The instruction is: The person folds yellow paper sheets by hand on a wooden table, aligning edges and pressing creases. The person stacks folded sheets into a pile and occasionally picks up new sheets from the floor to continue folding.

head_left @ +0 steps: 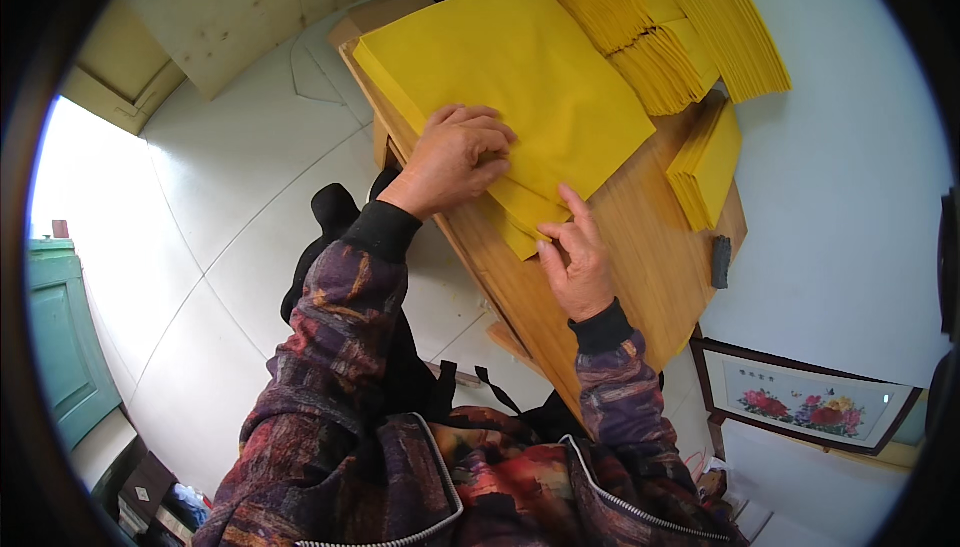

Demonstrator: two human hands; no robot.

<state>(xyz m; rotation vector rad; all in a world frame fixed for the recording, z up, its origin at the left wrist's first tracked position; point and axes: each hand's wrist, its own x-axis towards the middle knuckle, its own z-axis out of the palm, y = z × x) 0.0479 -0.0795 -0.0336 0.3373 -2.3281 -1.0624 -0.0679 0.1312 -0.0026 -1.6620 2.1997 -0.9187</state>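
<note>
Two hands are on the near end of a yellow stack (pixel 520 67), which lies flat across the far part of the counter (pixel 625 212). The left hand (pixel 455 162) rests on the stack's left border with its fingers curled; its grip is half closed, but whether it pinches a layer cannot be told. This placement probably steadies the sheets and stops them sliding. The right hand (pixel 577 262) is at the layered flap (pixel 525 232) on the near corner. Its index finger is extended along the edge, and the thumb and middle finger are close together beside the corner — whether this grip is clamped on a layer cannot be told. An extended finger here likely serves to feel or flatten the fold.

The bundles (pixel 640 37) stand behind the stack, fold edges showing, with a tall pile (pixel 722 22) leaning beside them near the wall (pixel 850 157). A small pile (pixel 708 162) lies along the counter's right border, presumably set aside to leave the near area accessible. A dark block (pixel 720 262) sits just below it.

The counter is wood with visible grain, set at an angle to the wearer. Below is pale tiled floor (pixel 235 207). A framed flower picture (pixel 800 397) is at lower right; a green cabinet (pixel 70 337) is at far left.
</note>
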